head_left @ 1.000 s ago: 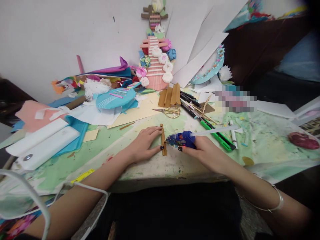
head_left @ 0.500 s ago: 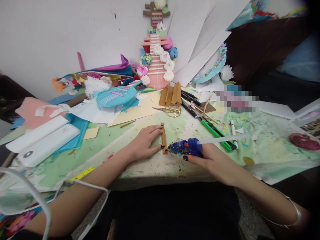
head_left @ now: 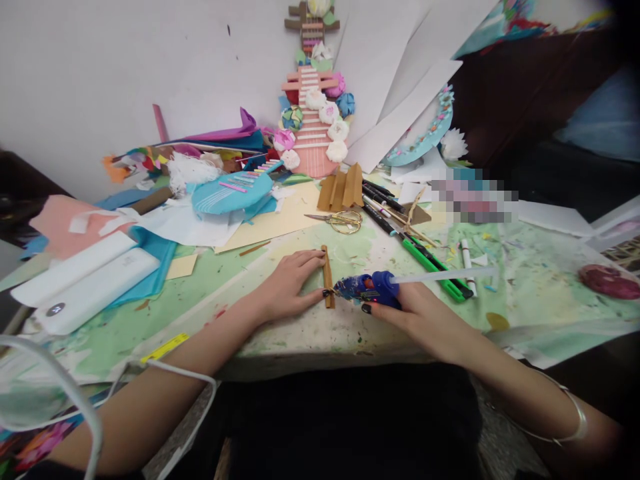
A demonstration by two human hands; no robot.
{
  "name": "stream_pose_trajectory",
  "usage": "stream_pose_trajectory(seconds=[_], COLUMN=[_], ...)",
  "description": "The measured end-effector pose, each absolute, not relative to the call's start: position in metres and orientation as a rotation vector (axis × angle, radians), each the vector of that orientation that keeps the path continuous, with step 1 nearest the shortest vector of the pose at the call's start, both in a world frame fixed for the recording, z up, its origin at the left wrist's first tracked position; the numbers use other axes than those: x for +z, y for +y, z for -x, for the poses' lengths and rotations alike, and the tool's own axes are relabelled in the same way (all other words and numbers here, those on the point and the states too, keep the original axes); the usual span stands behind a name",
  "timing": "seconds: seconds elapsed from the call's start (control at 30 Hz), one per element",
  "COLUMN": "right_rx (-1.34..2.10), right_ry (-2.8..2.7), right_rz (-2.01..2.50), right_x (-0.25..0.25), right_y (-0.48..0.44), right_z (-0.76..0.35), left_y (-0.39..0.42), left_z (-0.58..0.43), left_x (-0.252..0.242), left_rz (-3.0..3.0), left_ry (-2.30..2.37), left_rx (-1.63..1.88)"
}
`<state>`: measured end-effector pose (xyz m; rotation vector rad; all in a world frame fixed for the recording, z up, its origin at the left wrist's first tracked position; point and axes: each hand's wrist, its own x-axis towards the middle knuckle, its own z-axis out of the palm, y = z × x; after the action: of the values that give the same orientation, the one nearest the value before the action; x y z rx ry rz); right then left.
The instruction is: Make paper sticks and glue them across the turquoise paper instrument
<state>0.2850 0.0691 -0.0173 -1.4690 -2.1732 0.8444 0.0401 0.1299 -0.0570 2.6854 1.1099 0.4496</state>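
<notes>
A narrow folded strip of brown paper (head_left: 327, 275) lies on the table in front of me, pointing away from my body. My left hand (head_left: 287, 283) holds it down from the left, fingertips on its far part and thumb near its close end. In my right hand (head_left: 420, 320) is a blue hot glue gun (head_left: 373, 288), my fingers closed around its handle, which is mostly hidden. A clear glue stick (head_left: 445, 275) sticks out of its back. The gun's nozzle is at the strip's right edge, close to my left thumb; whether it touches is hard to tell.
Gold-handled scissors (head_left: 345, 222) and folded brown paper (head_left: 341, 188) lie beyond the strip. Pens and a green cutter (head_left: 435, 270) are to the right. A blue paper lute (head_left: 233, 191) lies left of a flower-covered pink one (head_left: 315, 127). A white cable (head_left: 210, 400) crosses near my left forearm.
My right hand has shifted the glue gun slightly left, bringing the nozzle closer to the strip's edge and my left thumb. My left hand and the strip have stayed put.
</notes>
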Motion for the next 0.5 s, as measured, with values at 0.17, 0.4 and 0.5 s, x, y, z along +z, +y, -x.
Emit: stream_pose_trajectory(seconds=[0.17, 0.4, 0.5], right_rx=[0.861, 0.917, 0.927], right_ry=[-2.170, -2.159, -2.119], right_rz=[1.457, 1.488, 1.473], right_x=[-0.014, -0.012, -0.013], right_y=[0.061, 0.050, 0.049], right_z=[-0.287, -0.291, -0.292], left_y=[0.130, 0.131, 0.130], left_z=[-0.040, -0.041, -0.042], left_x=[-0.058, -0.058, -0.058], left_rz=[-2.687, -2.699, -2.690], left_ry=[1.122, 1.130, 1.126], left_rx=[0.436, 0.441, 0.455])
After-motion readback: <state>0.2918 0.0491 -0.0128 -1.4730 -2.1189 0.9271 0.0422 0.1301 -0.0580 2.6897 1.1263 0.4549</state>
